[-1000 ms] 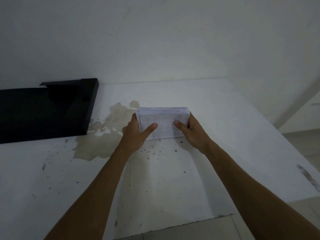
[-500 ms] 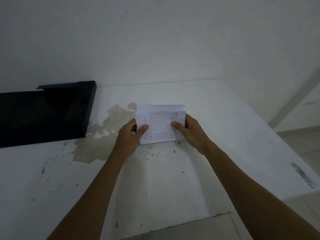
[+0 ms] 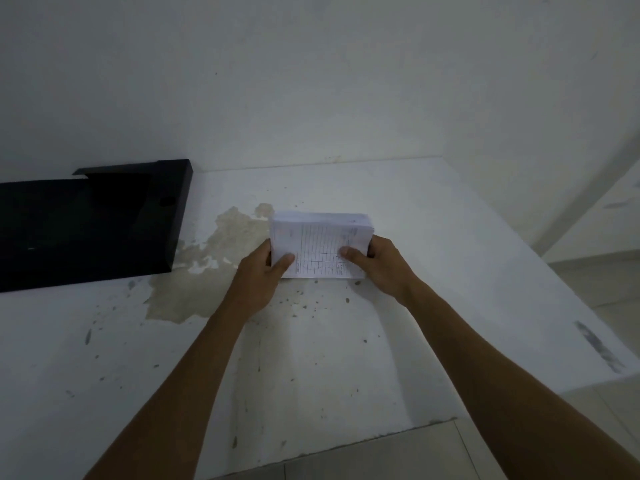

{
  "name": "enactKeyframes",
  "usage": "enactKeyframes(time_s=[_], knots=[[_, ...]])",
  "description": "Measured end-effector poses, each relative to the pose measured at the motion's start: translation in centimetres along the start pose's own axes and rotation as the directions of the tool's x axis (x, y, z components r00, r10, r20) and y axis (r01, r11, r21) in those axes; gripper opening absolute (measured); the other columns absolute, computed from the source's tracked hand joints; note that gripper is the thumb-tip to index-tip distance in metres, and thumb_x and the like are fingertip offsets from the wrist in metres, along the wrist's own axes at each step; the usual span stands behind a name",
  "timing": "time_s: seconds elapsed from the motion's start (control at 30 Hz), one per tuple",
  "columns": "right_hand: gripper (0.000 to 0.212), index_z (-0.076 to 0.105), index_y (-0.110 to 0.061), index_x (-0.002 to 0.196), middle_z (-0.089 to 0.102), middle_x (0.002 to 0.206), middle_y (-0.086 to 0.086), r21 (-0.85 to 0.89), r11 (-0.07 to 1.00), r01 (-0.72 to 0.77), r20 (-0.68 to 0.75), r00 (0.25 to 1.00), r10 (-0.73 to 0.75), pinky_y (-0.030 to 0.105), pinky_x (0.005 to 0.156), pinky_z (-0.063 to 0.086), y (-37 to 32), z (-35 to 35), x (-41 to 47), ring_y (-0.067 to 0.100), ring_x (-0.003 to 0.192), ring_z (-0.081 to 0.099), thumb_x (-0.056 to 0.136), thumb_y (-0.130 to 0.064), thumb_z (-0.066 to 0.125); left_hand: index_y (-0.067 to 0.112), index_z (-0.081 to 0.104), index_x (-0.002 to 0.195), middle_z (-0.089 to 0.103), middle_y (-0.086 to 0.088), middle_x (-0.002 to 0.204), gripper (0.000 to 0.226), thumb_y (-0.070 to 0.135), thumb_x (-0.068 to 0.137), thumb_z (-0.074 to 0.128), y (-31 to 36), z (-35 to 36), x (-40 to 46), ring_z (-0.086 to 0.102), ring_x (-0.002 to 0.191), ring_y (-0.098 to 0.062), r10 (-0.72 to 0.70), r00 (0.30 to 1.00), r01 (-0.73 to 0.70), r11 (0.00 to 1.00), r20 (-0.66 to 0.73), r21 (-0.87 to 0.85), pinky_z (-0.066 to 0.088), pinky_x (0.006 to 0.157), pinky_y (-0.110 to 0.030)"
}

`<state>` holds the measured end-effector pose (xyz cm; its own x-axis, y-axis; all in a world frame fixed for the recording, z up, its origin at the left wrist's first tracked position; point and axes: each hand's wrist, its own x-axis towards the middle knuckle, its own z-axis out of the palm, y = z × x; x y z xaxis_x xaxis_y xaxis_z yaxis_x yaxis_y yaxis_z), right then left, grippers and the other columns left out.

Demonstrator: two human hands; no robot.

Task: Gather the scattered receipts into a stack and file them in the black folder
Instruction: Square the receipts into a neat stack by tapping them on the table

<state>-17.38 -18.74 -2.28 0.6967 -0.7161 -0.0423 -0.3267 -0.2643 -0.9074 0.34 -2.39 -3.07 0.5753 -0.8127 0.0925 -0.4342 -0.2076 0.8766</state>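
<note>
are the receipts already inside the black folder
No, the stack of receipts is held between the left hand and right hand, apart from the black folder.

Paper, dark folder board, worn painted desk.
Receipts (image 3: 320, 245): thin white matt paper, printed grid. Black folder (image 3: 86, 226) at desk's left edge: smooth, faint sheen. Desk (image 3: 311, 358): matt white coating, chipped to rough beige patch, speckled.
</note>
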Motion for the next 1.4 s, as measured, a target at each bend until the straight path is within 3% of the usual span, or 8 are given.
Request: enactKeyframes(time_s=[0.17,0.33,0.5,0.8,1.0,1.1,1.23,1.4], knots=[[0.029,0.069,-0.021,0.119,0.075,0.115,-0.003,0.162,0.983,-0.088,0.073,0.994,0.077,0.026,0.067,0.058,-0.9,-0.6,-0.4,0.021,0.102,0.073,0.093,-0.034,0.072,0.009,0.061,0.122,0.071,-0.007,0.107,0.029,0.025,0.097,0.058,1.9,-0.7,-0.4,0.073,0.086,-0.025,-0.101,0.994,0.107,0.931,0.035,-0.350,0.063,0.070,-0.037],[0.053,0.053,-0.028,0.135,0.069,0.116,0.002,0.182,0.983,-0.010,-0.048,0.999,0.019,0.034,0.081,0.061,-2.5,-1.6,-0.1,0.018,0.103,0.070,0.088,-0.038,0.077,0.011,0.063,0.118,0.072,-0.012,0.101,0.027,0.027,0.097,0.056,3.0,-2.7,0.3,0.073,0.071,-0.019,-0.097,0.976,0.144,0.960,0.197,-0.241,0.059,0.059,-0.029],[0.031,0.068,-0.007,0.112,0.075,0.109,0.007,0.038,0.999,-0.009,0.124,0.992,0.004,0.028,0.076,0.056,-2.8,-0.9,0.3,0.022,0.095,0.074,0.098,-0.034,0.065,0.012,0.066,0.117,0.073,-0.010,0.100,0.030,0.032,0.096,0.057,3.4,-2.5,0.8,0.071,0.086,-0.025,-0.141,0.975,0.185,0.943,0.172,-0.277,0.057,0.062,-0.025],[0.028,0.067,-0.013,0.120,0.075,0.115,0.004,0.284,0.955,-0.085,-0.025,0.995,0.096,0.039,0.086,0.060,-2.6,2.3,-0.3,0.024,0.105,0.072,0.103,-0.032,0.057,0.028,0.056,0.132,0.069,-0.003,0.123,0.041,0.048,0.097,0.048,4.0,3.0,-0.6,0.066,0.110,-0.025,-0.355,0.921,0.342,0.551,0.157,-0.761,0.055,0.091,-0.048],[0.034,0.053,-0.018,0.139,0.064,0.132,-0.002,0.177,0.976,-0.124,0.151,0.984,0.098,0.028,0.089,0.050,-3.0,2.9,-1.2,0.015,0.116,0.060,0.110,-0.029,0.036,0.033,0.053,0.121,0.064,0.006,0.102,0.021,0.035,0.103,0.041,4.2,3.6,-0.6,0.061,0.092,-0.013,-0.464,0.886,0.314,0.598,0.001,-0.737,0.051,0.069,-0.033],[0.034,0.054,-0.017,0.138,0.066,0.129,0.004,0.252,0.950,-0.182,0.158,0.977,0.145,0.044,0.091,0.060,-2.9,2.3,-1.1,0.023,0.113,0.066,0.107,-0.028,0.048,0.034,0.054,0.121,0.065,0.004,0.107,0.022,0.032,0.103,0.041,4.2,3.6,-0.7,0.064,0.096,-0.017,-0.473,0.881,0.306,0.564,0.004,-0.767,0.055,0.076,-0.038],[0.033,0.063,-0.004,0.129,0.071,0.122,0.017,0.524,0.799,-0.294,0.184,0.955,0.231,0.039,0.077,0.064,-2.3,1.9,-1.4,0.032,0.107,0.072,0.100,-0.020,0.063,0.032,0.054,0.129,0.068,0.004,0.110,0.028,0.028,0.103,0.045,4.5,3.3,-0.8,0.065,0.100,-0.020,-0.477,0.879,0.270,0.481,0.009,-0.834,0.057,0.082,-0.046],[0.019,0.067,-0.011,0.117,0.075,0.114,0.010,0.307,0.925,-0.225,0.254,0.956,0.148,0.032,0.075,0.061,-2.0,-0.3,-0.8,0.022,0.099,0.073,0.100,-0.017,0.063,0.018,0.065,0.121,0.070,-0.008,0.117,0.034,0.030,0.089,0.067,2.8,0.4,-0.1,0.067,0.107,-0.029,-0.481,0.877,0.314,0.593,-0.013,-0.741,0.055,0.088,-0.049]])
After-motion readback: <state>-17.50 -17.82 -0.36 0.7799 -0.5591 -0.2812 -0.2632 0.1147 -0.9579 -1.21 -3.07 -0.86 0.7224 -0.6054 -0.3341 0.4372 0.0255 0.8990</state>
